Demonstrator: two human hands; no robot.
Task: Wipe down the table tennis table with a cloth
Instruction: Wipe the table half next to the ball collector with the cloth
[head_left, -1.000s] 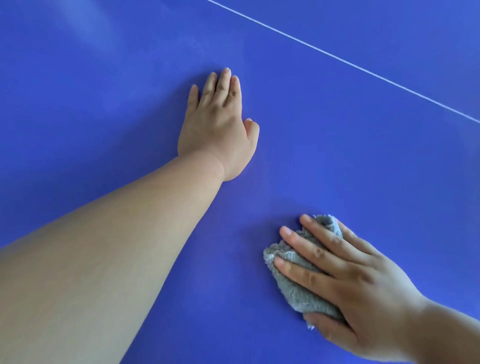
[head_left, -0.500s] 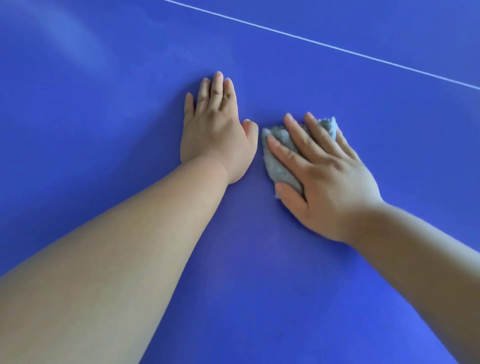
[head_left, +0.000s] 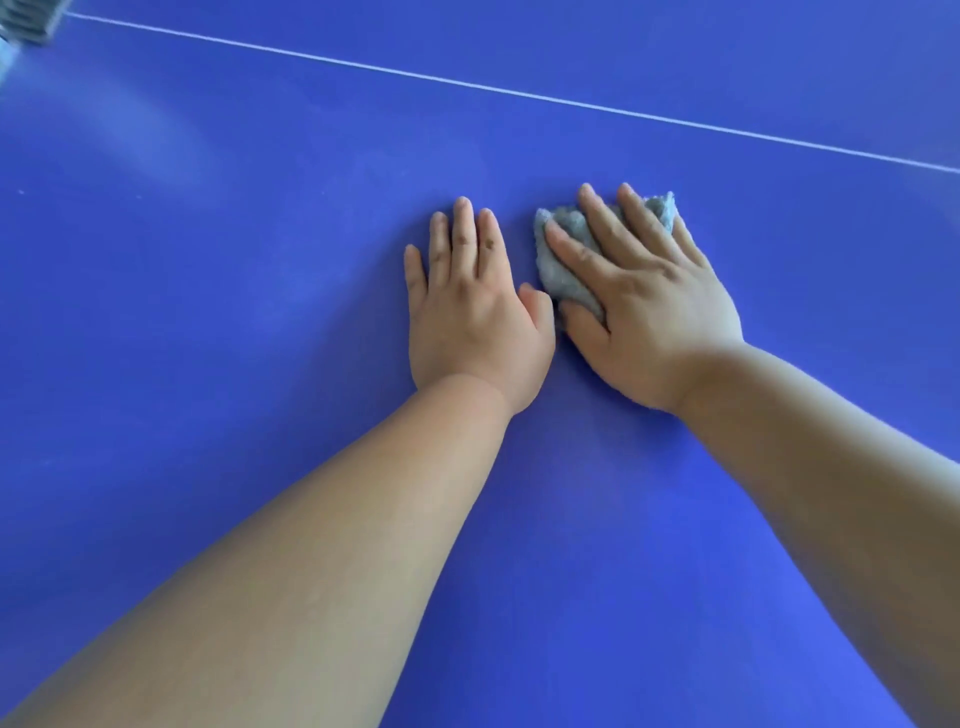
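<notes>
The blue table tennis table fills the view. My left hand lies flat on it, palm down, fingers straight and close together. Just to its right, my right hand presses a bunched grey cloth onto the surface with straight, spread fingers. The cloth shows past the fingertips and along the thumb side; the rest is hidden under the palm. My right thumb lies close beside my left thumb.
A thin white line runs across the far part of the table, sloping down to the right. A dark blurred object sits at the top left corner. Pale smears show on the surface at the left.
My right hand has slid the cloth away from me and to the left, up beside my left hand. The left hand has stayed flat in place.
</notes>
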